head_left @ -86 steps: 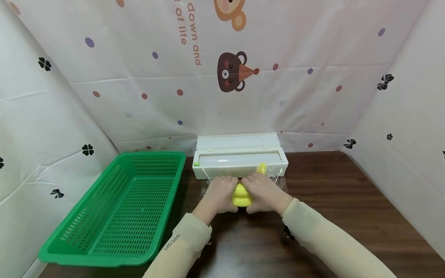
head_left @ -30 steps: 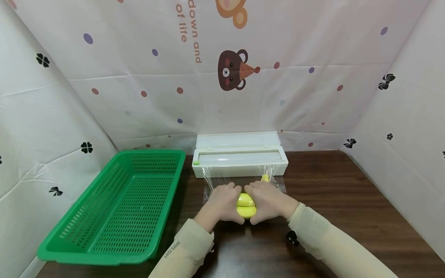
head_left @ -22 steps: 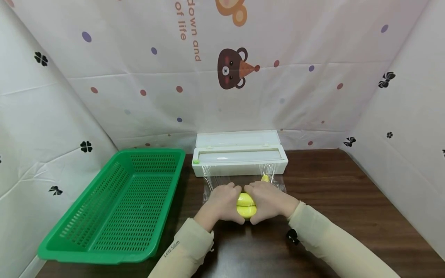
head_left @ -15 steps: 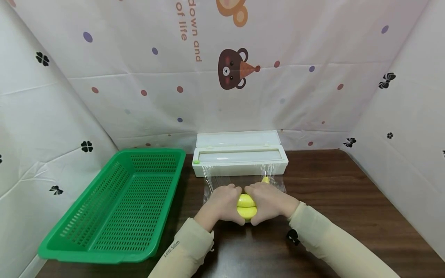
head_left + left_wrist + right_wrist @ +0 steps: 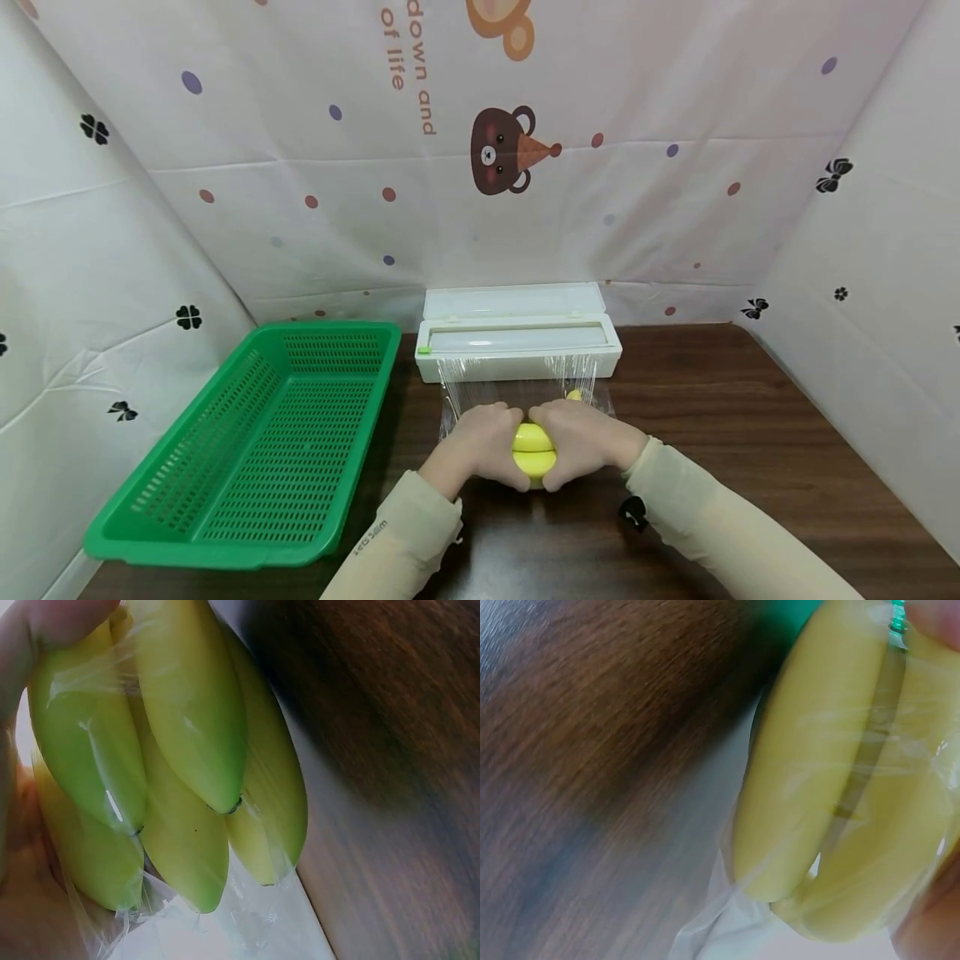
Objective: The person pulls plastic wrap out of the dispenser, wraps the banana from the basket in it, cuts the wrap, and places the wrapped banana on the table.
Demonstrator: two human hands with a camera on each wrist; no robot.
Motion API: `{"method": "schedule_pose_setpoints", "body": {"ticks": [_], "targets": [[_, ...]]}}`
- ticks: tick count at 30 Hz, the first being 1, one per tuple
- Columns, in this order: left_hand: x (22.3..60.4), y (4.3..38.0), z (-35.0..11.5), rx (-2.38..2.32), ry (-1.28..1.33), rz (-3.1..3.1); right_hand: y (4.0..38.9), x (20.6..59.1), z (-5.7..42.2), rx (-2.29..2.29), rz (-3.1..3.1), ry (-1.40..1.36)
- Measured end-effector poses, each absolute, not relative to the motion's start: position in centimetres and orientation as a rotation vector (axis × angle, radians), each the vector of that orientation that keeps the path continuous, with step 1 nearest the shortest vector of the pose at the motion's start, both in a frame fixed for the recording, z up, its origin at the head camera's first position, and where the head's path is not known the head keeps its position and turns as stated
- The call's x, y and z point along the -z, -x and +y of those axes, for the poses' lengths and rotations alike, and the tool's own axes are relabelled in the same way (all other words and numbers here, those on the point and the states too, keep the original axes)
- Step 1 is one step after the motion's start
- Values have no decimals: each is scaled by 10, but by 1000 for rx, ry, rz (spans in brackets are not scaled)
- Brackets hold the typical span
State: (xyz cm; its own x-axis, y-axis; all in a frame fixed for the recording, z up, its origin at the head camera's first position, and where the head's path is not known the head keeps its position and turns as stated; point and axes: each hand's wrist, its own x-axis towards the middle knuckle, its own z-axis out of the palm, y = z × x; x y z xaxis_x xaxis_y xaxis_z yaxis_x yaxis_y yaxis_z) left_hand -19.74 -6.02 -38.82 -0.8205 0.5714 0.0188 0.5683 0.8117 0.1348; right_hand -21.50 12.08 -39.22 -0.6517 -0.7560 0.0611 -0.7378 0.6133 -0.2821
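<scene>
Banana bunch [image 5: 533, 437] shifted slightly away from the film dispenser [image 5: 517, 337] since the earlier frame, leaving a longer stretch of cling film [image 5: 510, 392] between. Left-hand grip [image 5: 483, 437] and right-hand grip [image 5: 583, 433] clasp the bunch from opposite sides, likely to pull evenly. Dispenser sits beyond both grips, lid [image 5: 513, 300] up, probably so film runs straight out. Green plastic basket [image 5: 292, 450] left of the grips. Can't tell if bunch touches counter [image 5: 675, 400].
</scene>
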Motion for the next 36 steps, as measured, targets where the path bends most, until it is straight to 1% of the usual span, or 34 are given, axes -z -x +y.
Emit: {"method": "schedule_pose_setpoints", "body": {"ticks": [10,22,36], "targets": [[385,196,-58,-246,-917,2911,212,390,122,461,2722,1276],[381,193,-59,-341,-885,2817,208,389,122,516,2645,1171],[380,196,-62,-431,-841,2775,215,383,120,542,2548,1107]]}}
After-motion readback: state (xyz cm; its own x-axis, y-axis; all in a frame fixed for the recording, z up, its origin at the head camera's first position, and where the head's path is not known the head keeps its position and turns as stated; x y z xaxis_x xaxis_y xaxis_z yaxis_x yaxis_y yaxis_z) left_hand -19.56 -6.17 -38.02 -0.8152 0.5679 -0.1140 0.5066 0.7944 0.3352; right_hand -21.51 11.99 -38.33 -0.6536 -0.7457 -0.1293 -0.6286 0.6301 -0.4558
